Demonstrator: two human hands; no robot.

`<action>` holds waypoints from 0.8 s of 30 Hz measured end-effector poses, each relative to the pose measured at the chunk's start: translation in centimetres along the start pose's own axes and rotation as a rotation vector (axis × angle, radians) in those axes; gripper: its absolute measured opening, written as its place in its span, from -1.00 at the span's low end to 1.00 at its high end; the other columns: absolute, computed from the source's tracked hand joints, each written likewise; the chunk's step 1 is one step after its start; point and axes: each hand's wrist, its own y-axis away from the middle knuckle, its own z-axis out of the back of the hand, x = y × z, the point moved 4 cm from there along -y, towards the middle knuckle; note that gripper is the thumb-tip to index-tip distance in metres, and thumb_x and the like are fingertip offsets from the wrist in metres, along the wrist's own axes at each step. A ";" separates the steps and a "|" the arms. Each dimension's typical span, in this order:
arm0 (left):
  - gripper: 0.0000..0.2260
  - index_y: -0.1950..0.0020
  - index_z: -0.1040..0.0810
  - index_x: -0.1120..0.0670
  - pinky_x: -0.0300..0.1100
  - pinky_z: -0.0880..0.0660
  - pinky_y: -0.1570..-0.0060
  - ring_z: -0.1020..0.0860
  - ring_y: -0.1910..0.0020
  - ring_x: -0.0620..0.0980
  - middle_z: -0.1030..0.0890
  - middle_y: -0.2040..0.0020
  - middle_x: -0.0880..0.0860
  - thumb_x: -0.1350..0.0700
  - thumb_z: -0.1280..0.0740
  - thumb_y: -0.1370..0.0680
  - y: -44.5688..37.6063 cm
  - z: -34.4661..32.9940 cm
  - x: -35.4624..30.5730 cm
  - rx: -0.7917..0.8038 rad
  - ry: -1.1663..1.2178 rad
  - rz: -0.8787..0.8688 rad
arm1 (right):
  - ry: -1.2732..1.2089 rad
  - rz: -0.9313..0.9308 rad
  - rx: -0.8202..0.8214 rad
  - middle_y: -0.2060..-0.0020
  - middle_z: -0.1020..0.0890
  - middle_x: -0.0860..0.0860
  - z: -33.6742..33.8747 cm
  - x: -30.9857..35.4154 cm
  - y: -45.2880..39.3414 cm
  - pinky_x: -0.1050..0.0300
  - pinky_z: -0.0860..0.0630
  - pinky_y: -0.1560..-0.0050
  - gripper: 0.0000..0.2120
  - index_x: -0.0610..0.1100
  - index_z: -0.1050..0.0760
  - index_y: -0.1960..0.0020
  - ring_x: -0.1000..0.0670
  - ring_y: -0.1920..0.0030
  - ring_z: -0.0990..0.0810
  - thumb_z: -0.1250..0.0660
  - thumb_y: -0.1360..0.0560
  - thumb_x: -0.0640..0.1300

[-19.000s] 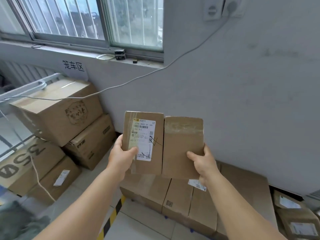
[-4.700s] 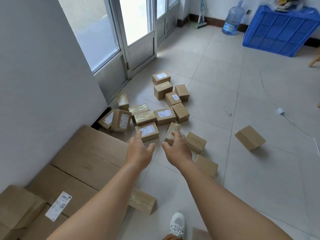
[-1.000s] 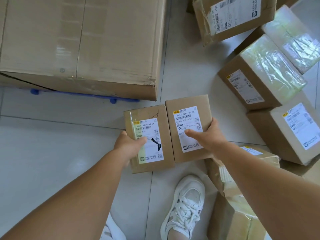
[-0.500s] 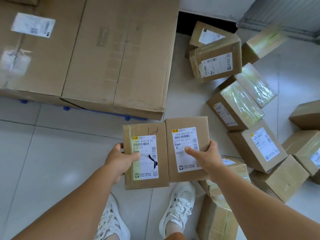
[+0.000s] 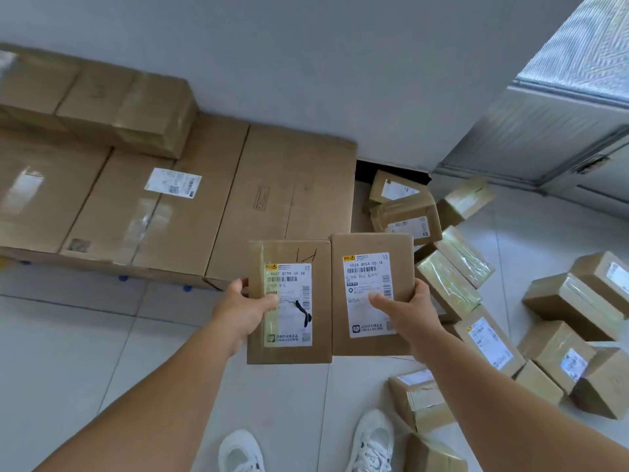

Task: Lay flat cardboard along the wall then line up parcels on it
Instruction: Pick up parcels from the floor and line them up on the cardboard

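I hold two small brown parcels side by side in front of me, labels up. My left hand (image 5: pixel 243 310) grips the left parcel (image 5: pixel 289 321), which has a black pen mark on its label. My right hand (image 5: pixel 405 311) grips the right parcel (image 5: pixel 369 247) by its right edge, thumb on the label. Beyond them the flat cardboard (image 5: pixel 279 189) lies on the floor along the grey wall. A row of parcels (image 5: pixel 102 100) stands on its far left part, against the wall.
Several loose parcels (image 5: pixel 449 284) lie scattered on the tiled floor to the right, up to the door frame (image 5: pixel 531 137). More parcels (image 5: pixel 418 400) sit by my right shoe (image 5: pixel 372 441). Bare tiles (image 5: pixel 85 352) stretch to the left.
The view has risen and tilted up toward the wall. Both parcels stay in my hands and have moved up and forward over the edge of the flat cardboard.
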 end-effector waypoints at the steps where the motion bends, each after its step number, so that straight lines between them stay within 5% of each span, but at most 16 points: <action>1: -0.55 -0.32 -0.38 0.02 -0.15 -0.48 0.26 -0.58 0.11 -0.03 -0.59 -0.05 0.01 0.14 -0.44 -0.49 0.1 1.1 -1.1 -0.014 0.010 -0.026 | -0.006 0.011 0.001 0.02 -0.56 0.05 -0.8 1.1 0.4 0.11 -0.53 0.21 -0.38 -0.03 -0.24 -0.32 0.03 0.08 -0.58 -0.51 -0.39 -0.16; 8: -0.62 -0.27 -0.36 0.07 -0.13 -0.42 0.15 -0.53 0.04 0.02 -0.54 -0.05 0.02 0.14 -0.41 -0.51 -0.9 8.6 -6.2 -0.114 0.045 -0.106 | -0.025 0.071 0.016 0.03 -0.54 0.09 -6.8 7.4 1.7 0.18 -0.45 0.33 -0.46 0.00 -0.24 -0.32 0.05 0.11 -0.54 -0.44 -0.46 -0.17; 15: -0.74 -0.13 -0.38 0.09 -0.21 -0.43 0.30 -0.54 0.13 -0.03 -0.55 0.00 0.04 0.17 -0.39 -0.52 -5.5 12.2 -10.4 -0.177 0.075 -0.104 | -0.051 0.062 0.014 0.11 -0.53 0.08 -11.7 12.2 -1.6 0.12 -0.47 0.18 -0.46 -0.07 -0.23 -0.27 0.09 0.17 -0.53 -0.47 -0.43 -0.10; 21: -0.78 -0.16 -0.37 0.06 -0.23 -0.41 0.32 -0.54 0.07 -0.02 -0.55 0.03 -0.02 0.18 -0.32 -0.55 -12.0 13.0 -15.5 -0.213 0.072 -0.097 | -0.127 0.029 0.068 0.12 -0.56 0.07 -15.5 16.8 -7.4 0.15 -0.45 0.31 -0.53 -0.04 -0.27 -0.16 0.07 0.18 -0.57 -0.49 -0.42 -0.11; 24: -0.77 -0.17 -0.33 0.01 -0.26 -0.35 0.36 -0.50 0.16 -0.09 -0.51 0.11 -0.09 0.16 -0.30 -0.57 -15.2 13.2 -17.8 -0.215 0.034 -0.102 | -0.145 -0.009 0.070 0.04 -0.61 0.04 -17.2 18.6 -10.7 0.04 -0.55 0.18 -0.48 -0.05 -0.31 -0.21 0.01 0.11 -0.61 -0.52 -0.38 -0.08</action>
